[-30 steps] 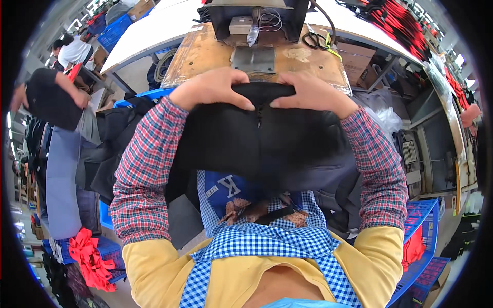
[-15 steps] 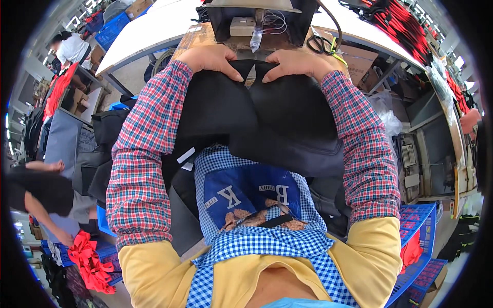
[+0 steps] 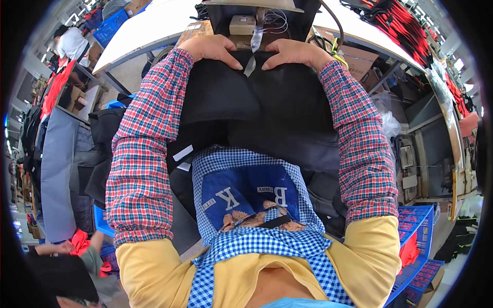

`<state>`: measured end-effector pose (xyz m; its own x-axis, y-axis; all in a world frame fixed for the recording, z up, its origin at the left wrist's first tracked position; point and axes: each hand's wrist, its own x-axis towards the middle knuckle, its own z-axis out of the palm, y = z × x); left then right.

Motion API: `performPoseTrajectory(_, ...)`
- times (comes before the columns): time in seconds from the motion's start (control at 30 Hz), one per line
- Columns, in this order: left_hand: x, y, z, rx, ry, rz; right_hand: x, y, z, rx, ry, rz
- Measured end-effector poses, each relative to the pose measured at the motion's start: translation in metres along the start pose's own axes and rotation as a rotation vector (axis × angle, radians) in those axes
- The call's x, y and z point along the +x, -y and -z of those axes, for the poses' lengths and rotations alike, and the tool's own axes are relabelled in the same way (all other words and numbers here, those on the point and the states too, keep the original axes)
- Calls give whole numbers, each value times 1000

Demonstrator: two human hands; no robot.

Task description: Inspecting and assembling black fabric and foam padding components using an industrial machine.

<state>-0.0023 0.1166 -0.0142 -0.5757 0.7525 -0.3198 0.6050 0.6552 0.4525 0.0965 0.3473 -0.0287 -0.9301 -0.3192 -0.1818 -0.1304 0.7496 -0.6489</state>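
Note:
My left hand (image 3: 215, 52) pinches the upper edge of a black fabric piece (image 3: 218, 95) between thumb and fingers. Opposite it, my right hand (image 3: 295, 54) grips the same edge of the adjoining black fabric (image 3: 295, 105). Between my thumbs the edges part in a small V-shaped gap. The cloth hangs from the bench edge toward my lap, over a blue checked apron (image 3: 257, 233). Just beyond the gap stands a machine with a metal post (image 3: 258, 25), its lower end wrapped in clear plastic. My fingertips are hidden beneath the cloth.
A beige box (image 3: 242, 24) with loose wires sits by the post. White tables (image 3: 149, 38) flank the machine; red and black strips (image 3: 395, 28) lie at right. A blue crate (image 3: 413, 246) stands at lower right. At lower left another person's dark-clothed arm (image 3: 61, 274) shows near red cloth.
Both my hands have moved slightly forward with the black fabric, toward the machine. The other person at left has shifted lower in view, close to the red cloth.

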Motion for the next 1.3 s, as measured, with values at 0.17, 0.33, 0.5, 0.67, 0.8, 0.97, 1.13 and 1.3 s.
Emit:
performPoseTrajectory(0.17,0,2,1,46,-96,-39,1,1,1,-52,-39,48)
performPoseTrajectory(0.33,7,6,2,30,-142,-90,7,-5,4,-80,-53,30)
performPoseTrajectory(0.5,17,8,5,15,-172,-96,13,-13,9,-64,-60,30)
performPoseTrajectory(0.67,19,10,4,19,-218,-142,11,-12,11,-128,-90,57)
performPoseTrajectory(0.8,12,22,8,23,-245,-163,-1,-8,13,-167,-77,17)
performPoseTrajectory(0.97,-65,84,16,-109,-239,19,-80,-24,51,-160,-266,-175)
performPoseTrajectory(1.13,-144,88,-7,-242,-254,-7,-204,-129,113,-386,-421,-436)
performPoseTrajectory(1.3,-187,67,-42,-393,-338,48,-215,-128,47,-158,-762,-257)
